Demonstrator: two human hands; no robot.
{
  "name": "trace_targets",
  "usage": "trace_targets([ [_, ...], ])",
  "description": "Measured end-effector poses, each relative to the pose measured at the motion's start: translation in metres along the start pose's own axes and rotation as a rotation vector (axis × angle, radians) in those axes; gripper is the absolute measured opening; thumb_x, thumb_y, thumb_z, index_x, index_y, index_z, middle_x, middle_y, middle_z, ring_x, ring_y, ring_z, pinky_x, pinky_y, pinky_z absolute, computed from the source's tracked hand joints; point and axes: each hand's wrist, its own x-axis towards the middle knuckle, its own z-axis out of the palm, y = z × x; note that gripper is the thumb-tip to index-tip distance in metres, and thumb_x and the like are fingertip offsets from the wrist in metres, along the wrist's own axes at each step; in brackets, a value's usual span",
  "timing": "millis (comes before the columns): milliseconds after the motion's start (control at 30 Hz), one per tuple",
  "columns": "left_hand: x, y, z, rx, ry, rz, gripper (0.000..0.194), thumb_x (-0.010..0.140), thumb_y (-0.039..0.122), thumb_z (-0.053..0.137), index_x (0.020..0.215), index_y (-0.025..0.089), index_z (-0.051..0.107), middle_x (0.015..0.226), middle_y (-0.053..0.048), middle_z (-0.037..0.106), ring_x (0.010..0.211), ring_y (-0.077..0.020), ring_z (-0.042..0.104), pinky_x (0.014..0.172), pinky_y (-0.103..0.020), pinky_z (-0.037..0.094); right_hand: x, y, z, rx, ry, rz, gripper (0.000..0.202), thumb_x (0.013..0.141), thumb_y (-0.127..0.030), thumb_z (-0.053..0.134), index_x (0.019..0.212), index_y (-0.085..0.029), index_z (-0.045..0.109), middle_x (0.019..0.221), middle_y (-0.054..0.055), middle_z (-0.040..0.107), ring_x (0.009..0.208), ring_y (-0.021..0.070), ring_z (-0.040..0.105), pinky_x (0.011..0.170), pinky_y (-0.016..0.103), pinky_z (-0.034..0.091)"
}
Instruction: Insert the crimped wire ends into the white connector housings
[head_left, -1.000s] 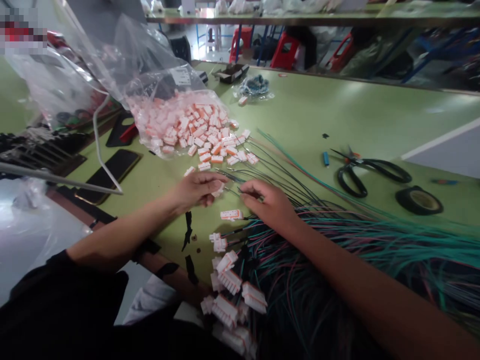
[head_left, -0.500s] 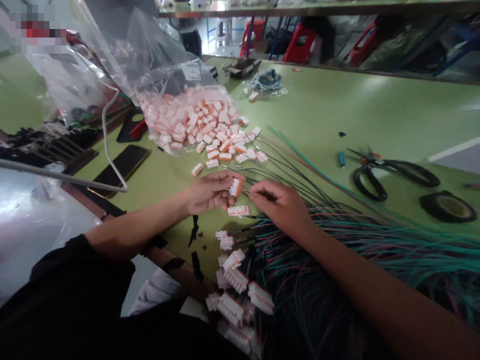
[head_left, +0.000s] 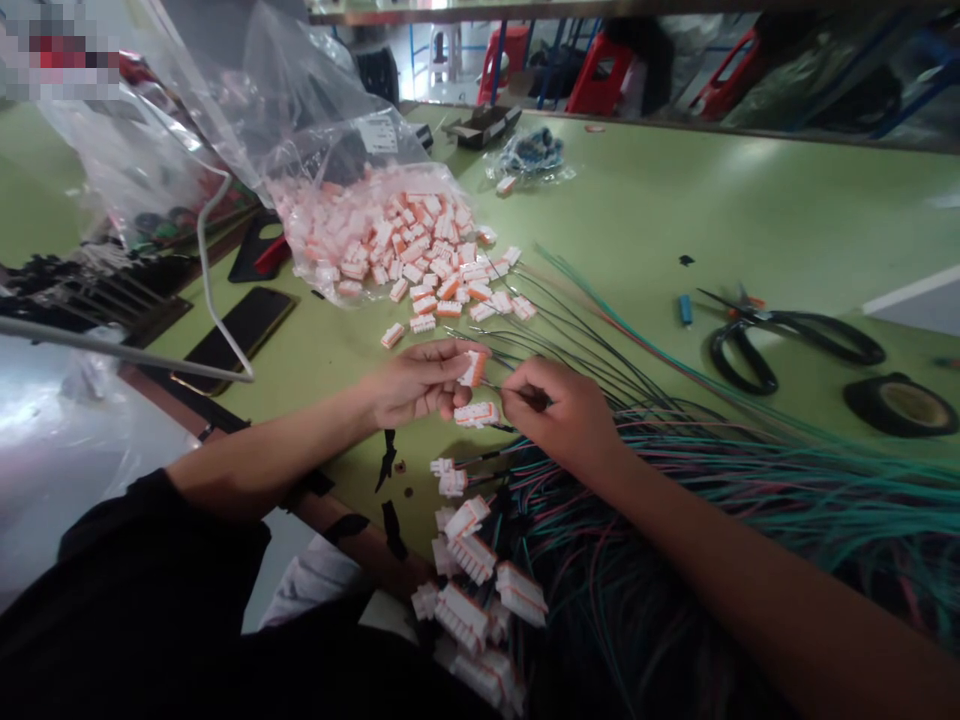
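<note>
Between the thumb and fingers of my left hand (head_left: 424,383) is a small white and orange connector (head_left: 472,369). Close on its right, my right hand (head_left: 551,400) pinches a thin dark wire (head_left: 491,386) that reaches toward the connector. Just below my left fingertips lies another white and orange connector (head_left: 476,413). Several wired connectors (head_left: 465,615) are heaped nearer my body. A large bundle of green, red and black wires (head_left: 720,470) runs under and beyond my right forearm. Loose connectors (head_left: 420,245) spill from a clear plastic bag (head_left: 307,150) behind my hands.
On the right of the green table (head_left: 645,220) are black-handled scissors (head_left: 787,340), a small blue piece (head_left: 685,310) and a roll of black tape (head_left: 900,404). A phone (head_left: 234,338) and a bent grey metal rod (head_left: 214,290) are on the left. A dark tray (head_left: 484,127) sits farther back.
The camera view has shifted slightly. My left hand still holds the connector, and my right hand is still at the wire, its fingers a little more curled.
</note>
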Motion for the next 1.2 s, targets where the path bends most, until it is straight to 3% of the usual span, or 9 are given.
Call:
trace_targets([
  [200, 0.001, -0.005, 0.0, 0.101, -0.019, 0.085, 0.018, 0.079, 0.016, 0.062, 0.096, 0.011, 0.062, 0.065, 0.001, 0.058, 0.049, -0.0047, 0.054, 0.04, -0.012, 0.042, -0.001, 0.0, 0.001, -0.037, 0.005, -0.019, 0.012, 0.069, -0.017, 0.046, 0.058, -0.021, 0.044, 0.053, -0.004, 0.044, 0.05, 0.0093, 0.039, 0.053, 0.024, 0.031],
  [467, 0.002, -0.013, 0.001, 0.321, 0.055, 0.236, 0.022, 0.075, 0.024, 0.068, 0.093, 0.013, 0.062, 0.06, 0.004, 0.056, 0.048, -0.0039, 0.052, 0.045, -0.014, 0.041, -0.002, 0.0, 0.001, -0.039, -0.006, -0.052, 0.01, 0.069, -0.016, 0.045, 0.06, -0.02, 0.044, 0.054, -0.003, 0.046, 0.051, 0.0093, 0.04, 0.053, 0.023, 0.031],
  [800, 0.0, -0.019, 0.005, 0.411, 0.048, 0.208, 0.022, 0.075, 0.027, 0.067, 0.09, 0.014, 0.058, 0.058, 0.005, 0.055, 0.047, -0.0039, 0.051, 0.047, -0.015, 0.04, -0.003, 0.001, 0.004, -0.08, -0.083, -0.099, 0.01, 0.07, -0.018, 0.045, 0.06, -0.02, 0.046, 0.056, -0.002, 0.047, 0.054, 0.0101, 0.041, 0.055, 0.024, 0.031],
  [1100, -0.004, -0.021, 0.012, 0.361, 0.094, 0.167, 0.019, 0.073, 0.023, 0.067, 0.086, 0.015, 0.055, 0.058, 0.006, 0.056, 0.045, -0.0035, 0.051, 0.045, -0.015, 0.039, -0.006, -0.001, 0.006, -0.156, -0.15, -0.058, 0.015, 0.073, -0.02, 0.045, 0.061, -0.019, 0.053, 0.058, 0.0, 0.054, 0.056, 0.0111, 0.044, 0.054, 0.025, 0.029],
  [1200, -0.006, -0.021, 0.013, 0.369, 0.098, 0.171, 0.018, 0.075, 0.023, 0.065, 0.087, 0.016, 0.054, 0.059, 0.005, 0.057, 0.045, -0.0044, 0.052, 0.044, -0.017, 0.04, 0.0, 0.0, 0.001, -0.067, -0.215, 0.005, 0.015, 0.074, -0.023, 0.047, 0.064, -0.018, 0.058, 0.06, 0.0, 0.058, 0.057, 0.0106, 0.047, 0.054, 0.024, 0.03],
])
